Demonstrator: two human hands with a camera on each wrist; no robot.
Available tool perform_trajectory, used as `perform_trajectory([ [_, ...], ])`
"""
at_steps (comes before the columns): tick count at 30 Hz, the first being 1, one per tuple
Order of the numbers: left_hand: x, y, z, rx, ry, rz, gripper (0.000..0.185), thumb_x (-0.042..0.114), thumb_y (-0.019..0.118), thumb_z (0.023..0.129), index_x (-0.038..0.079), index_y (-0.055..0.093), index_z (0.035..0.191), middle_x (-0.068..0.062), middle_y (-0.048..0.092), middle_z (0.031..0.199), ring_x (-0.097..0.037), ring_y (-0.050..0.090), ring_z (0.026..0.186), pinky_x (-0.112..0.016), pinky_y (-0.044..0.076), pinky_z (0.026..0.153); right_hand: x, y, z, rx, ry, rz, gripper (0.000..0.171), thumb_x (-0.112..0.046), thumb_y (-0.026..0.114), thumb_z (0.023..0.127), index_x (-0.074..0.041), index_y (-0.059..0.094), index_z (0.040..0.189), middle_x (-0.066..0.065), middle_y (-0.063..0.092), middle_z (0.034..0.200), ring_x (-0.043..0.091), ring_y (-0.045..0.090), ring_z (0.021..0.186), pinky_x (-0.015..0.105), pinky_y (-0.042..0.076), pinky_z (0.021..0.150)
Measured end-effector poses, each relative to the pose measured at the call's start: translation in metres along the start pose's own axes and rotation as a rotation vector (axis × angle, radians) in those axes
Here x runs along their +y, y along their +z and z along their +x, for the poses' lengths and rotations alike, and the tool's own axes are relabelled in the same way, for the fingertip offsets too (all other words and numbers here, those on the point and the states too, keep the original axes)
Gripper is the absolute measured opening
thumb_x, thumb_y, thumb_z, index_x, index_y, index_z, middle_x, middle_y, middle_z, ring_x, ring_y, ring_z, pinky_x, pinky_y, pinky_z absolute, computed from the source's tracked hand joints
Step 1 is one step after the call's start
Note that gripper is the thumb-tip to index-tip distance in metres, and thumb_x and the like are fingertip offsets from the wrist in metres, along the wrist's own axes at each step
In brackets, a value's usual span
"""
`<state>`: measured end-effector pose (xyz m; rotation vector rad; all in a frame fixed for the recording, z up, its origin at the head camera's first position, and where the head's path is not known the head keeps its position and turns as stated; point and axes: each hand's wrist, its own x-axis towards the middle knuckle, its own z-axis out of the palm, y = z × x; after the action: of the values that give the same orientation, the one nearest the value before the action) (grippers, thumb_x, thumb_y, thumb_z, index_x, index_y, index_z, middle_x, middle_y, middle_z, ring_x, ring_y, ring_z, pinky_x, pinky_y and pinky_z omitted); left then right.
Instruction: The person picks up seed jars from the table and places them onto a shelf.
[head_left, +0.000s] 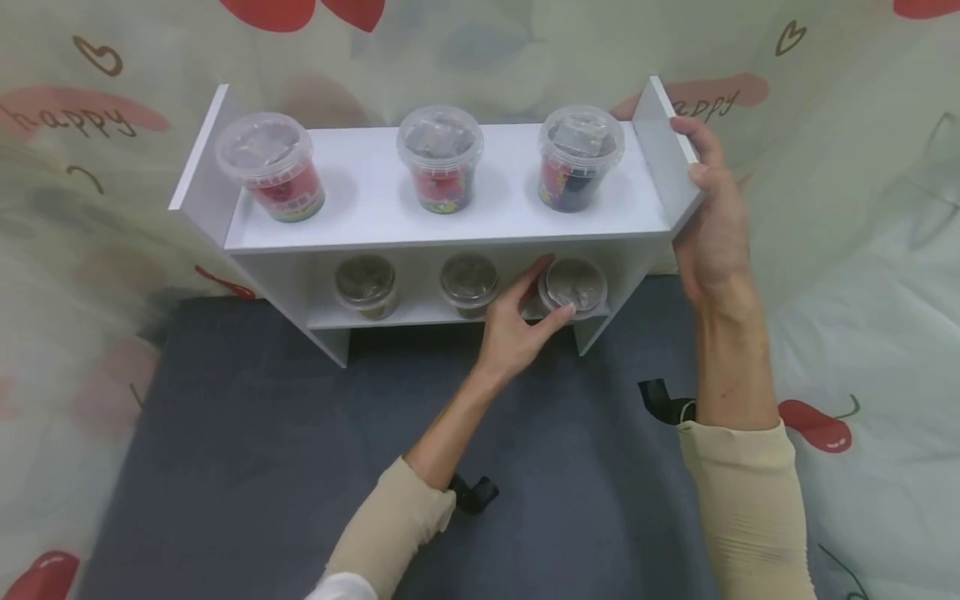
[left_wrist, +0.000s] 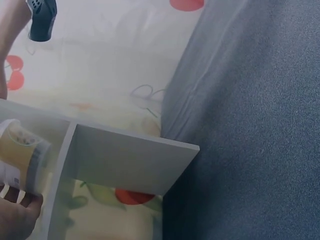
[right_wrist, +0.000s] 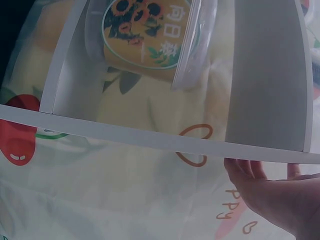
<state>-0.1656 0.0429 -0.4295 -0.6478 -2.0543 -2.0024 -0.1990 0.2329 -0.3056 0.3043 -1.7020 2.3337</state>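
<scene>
My left hand reaches to the lower board of a white two-tier shelf, its thumb and fingers round the rightmost lidded plastic tub. In the left wrist view the fingers lie against that tub. A sunflower label shows on the tub in the right wrist view. At the shelf's right side panel, my right hand grips the panel's edge.
On the upper board stand three clear-lidded tubs with red or dark contents: left, middle, right. Two more tubs, left and centre, share the lower board. Patterned sheeting hangs behind; dark grey cloth lies below.
</scene>
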Motion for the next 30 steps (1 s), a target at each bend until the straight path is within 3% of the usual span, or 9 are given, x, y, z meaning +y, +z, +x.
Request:
perform_trajectory([
  [5,-0.021,0.005,0.003,0.009,0.025,0.041,0.064,0.004,0.076,0.086,0.001,0.049,0.144,-0.018,0.052,0.142,-0.023,0.05,0.132,-0.032,0.041,0.107,0.001,0.0,0.001,0.001,-0.003,0.006,0.045,-0.023,0.038,0.09,-0.02,0.055,0.131,0.012,0.043,0.134,0.027,0.046,0.115,0.037,0.042,0.083],
  [12,-0.025,0.006,0.007,0.054,0.075,0.211,0.064,0.017,0.077,0.086,0.005,0.051,0.144,-0.018,0.053,0.136,-0.022,0.049,0.127,-0.027,0.037,0.106,0.002,0.0,0.001,-0.002,-0.01,0.01,0.045,-0.022,0.037,0.09,-0.019,0.055,0.131,0.013,0.044,0.134,0.026,0.046,0.114,0.036,0.042,0.083],
  [15,-0.025,0.007,0.01,0.066,0.081,0.239,0.063,0.017,0.076,0.087,0.003,0.052,0.143,-0.02,0.055,0.135,-0.025,0.051,0.127,-0.028,0.037,0.107,0.002,0.0,0.001,-0.003,-0.012,0.015,0.046,-0.022,0.036,0.089,-0.019,0.054,0.132,0.014,0.044,0.133,0.026,0.047,0.113,0.036,0.042,0.082],
  [22,-0.026,0.009,0.011,0.093,0.05,0.174,0.061,0.011,0.072,0.089,-0.004,0.047,0.143,-0.022,0.053,0.141,-0.028,0.048,0.134,-0.028,0.033,0.111,0.003,0.0,0.001,0.002,-0.012,0.012,0.047,-0.022,0.036,0.089,-0.018,0.054,0.133,0.014,0.045,0.132,0.027,0.048,0.112,0.036,0.042,0.081],
  [30,-0.025,0.012,0.011,0.086,-0.044,0.123,0.06,0.011,0.066,0.094,-0.002,0.043,0.147,-0.018,0.048,0.148,-0.023,0.043,0.139,-0.026,0.031,0.112,0.004,0.001,0.0,0.015,-0.021,0.04,0.048,-0.02,0.036,0.089,-0.017,0.054,0.133,0.014,0.047,0.13,0.027,0.048,0.11,0.035,0.043,0.081],
])
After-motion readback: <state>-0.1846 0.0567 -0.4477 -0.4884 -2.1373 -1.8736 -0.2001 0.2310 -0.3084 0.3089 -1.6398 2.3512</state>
